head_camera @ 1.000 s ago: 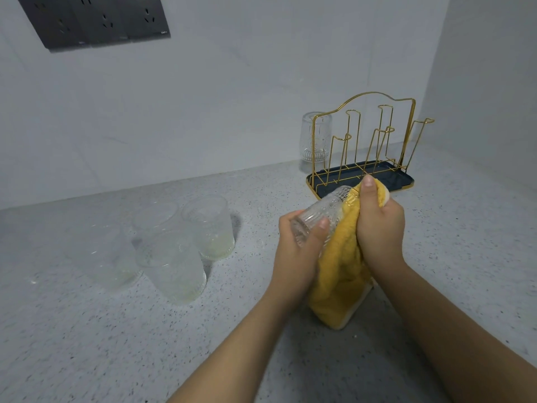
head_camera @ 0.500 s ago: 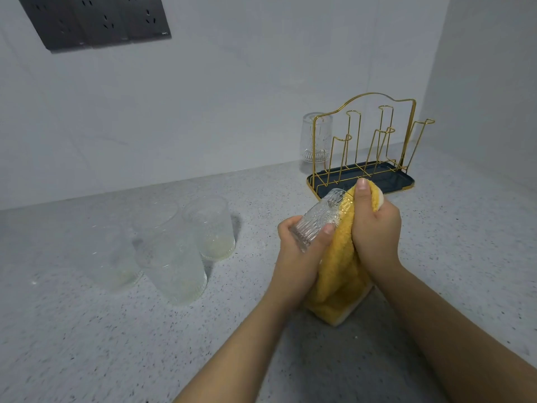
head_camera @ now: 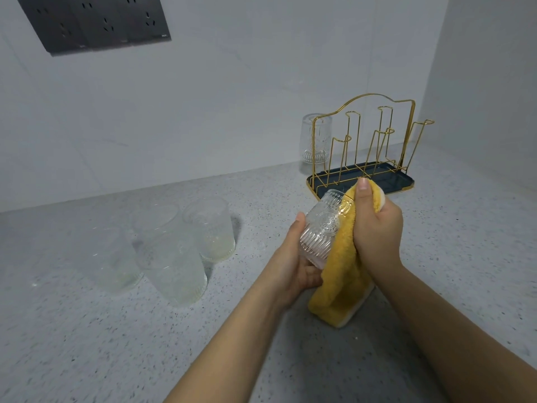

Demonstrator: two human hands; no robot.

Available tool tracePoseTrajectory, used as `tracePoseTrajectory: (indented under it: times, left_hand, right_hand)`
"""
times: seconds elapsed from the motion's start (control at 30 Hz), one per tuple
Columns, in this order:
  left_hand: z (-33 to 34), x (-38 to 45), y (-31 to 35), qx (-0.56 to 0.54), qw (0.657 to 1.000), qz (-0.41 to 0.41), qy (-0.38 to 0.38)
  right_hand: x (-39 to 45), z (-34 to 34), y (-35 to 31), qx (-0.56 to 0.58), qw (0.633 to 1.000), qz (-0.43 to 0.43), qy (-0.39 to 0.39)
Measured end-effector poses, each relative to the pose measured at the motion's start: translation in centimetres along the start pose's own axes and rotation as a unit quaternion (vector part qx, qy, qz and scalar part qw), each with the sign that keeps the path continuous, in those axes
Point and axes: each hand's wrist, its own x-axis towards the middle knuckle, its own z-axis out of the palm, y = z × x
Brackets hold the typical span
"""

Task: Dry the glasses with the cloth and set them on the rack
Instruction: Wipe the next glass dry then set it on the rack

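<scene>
A dark socket panel [head_camera: 93,23] on the wall carries a small mark at its lower right corner, too small to read; no other writing shows.

The left hand [head_camera: 293,266] cups the ribbed base of a patterned glass [head_camera: 322,228], fingers curled under it and the thumb up along its left side, so its grip is closed round the glass. The glass is held tilted above the surface [head_camera: 87,344], its mouth pointing up and away toward the rack. The right hand [head_camera: 377,228] grips a yellow cloth [head_camera: 340,283], fist closed on it with the thumb lying straight along the top; the cloth is pressed against the right side of the glass near its rim and hangs down below both hands, a paler edge showing at its bottom. Whether any cloth is tucked inside the glass cannot be told.

The gold wire rack [head_camera: 374,141] stands on a dark blue tray [head_camera: 404,183] near the corner of the walls, just beyond the hands. One glass on the rack [head_camera: 315,138] sits upside down at its far left end; the other visible prongs are bare.

To the left on the speckled grey surface stand four upright glasses [head_camera: 174,266] close together, blurred; a faint yellowish tint shows near the bottoms of some, though whether that is liquid cannot be told
</scene>
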Motion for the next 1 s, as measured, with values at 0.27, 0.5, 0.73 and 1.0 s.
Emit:
tracePoseTrajectory:
  times: [0.27,0.5,0.73,1.0]
  left_hand:
    - [0.5,0.1,-0.6,-0.012,0.994,0.107,0.032]
    - [0.0,0.3,0.4,-0.098,0.995,-0.021,-0.024]
    - [0.9,-0.3,-1.2,0.132,0.976,0.146,0.096]
    - [-0.1,1.0,0.1,-0.168,0.985,-0.039,-0.027]
  right_hand:
    - [0.1,0.1,-0.1,-0.003,1.0,0.006,-0.009]
    - [0.1,0.0,0.1,0.003,1.0,-0.014,-0.002]
    - [0.6,0.0,0.2,-0.002,1.0,0.013,0.016]
    - [0.3,-0.1,-0.1,0.006,0.999,-0.035,-0.013]
